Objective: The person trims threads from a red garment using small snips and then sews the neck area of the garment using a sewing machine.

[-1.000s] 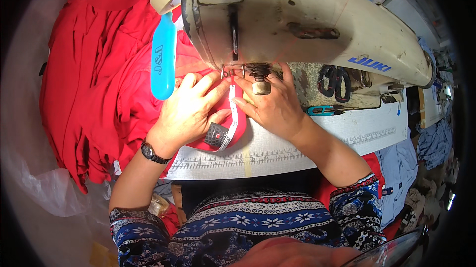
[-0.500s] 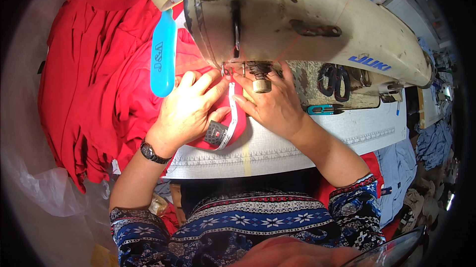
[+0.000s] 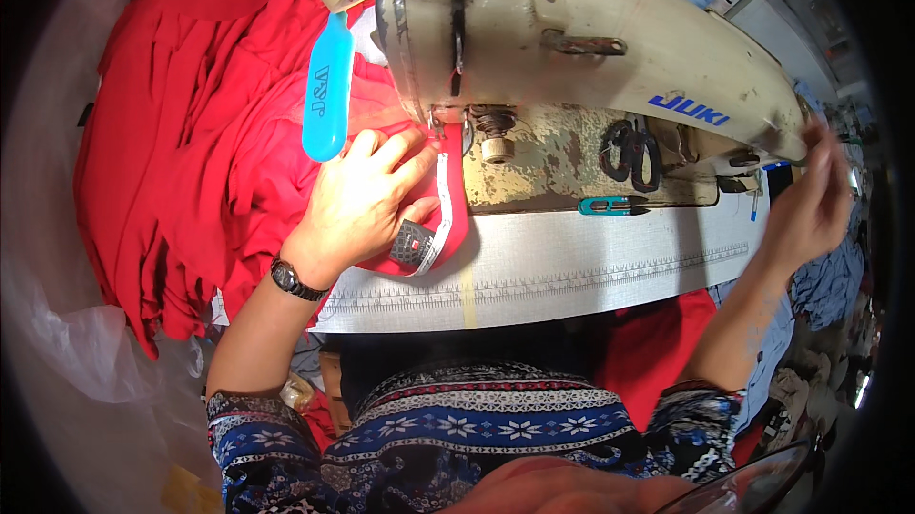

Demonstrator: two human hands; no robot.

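My left hand (image 3: 357,195) rests on the red garment (image 3: 257,152), fingers bent over the cloth close to the presser foot (image 3: 437,123), with the thumb by a dark woven label (image 3: 413,243). A white printed tape (image 3: 443,199) runs along the red edge from the foot down past that label. The cloth lies under the foot of a cream sewing machine (image 3: 591,47). Over at the machine's right end, my right hand (image 3: 810,195) is raised beside the handwheel end, its fingers blurred by motion. Whether it touches the wheel cannot be made out.
Black-handled scissors (image 3: 631,156) and teal thread snips (image 3: 610,206) lie right of the needle area. A blue plastic strip (image 3: 327,90) hangs at the machine's left end. A printed ruler (image 3: 572,280) crosses the white tabletop. Red cloth heaps at left; grey-blue cloth (image 3: 829,276) lies at right.
My right hand has left the cloth by the presser foot and swung right and up to the machine's far right end. My left hand stays on the red garment.
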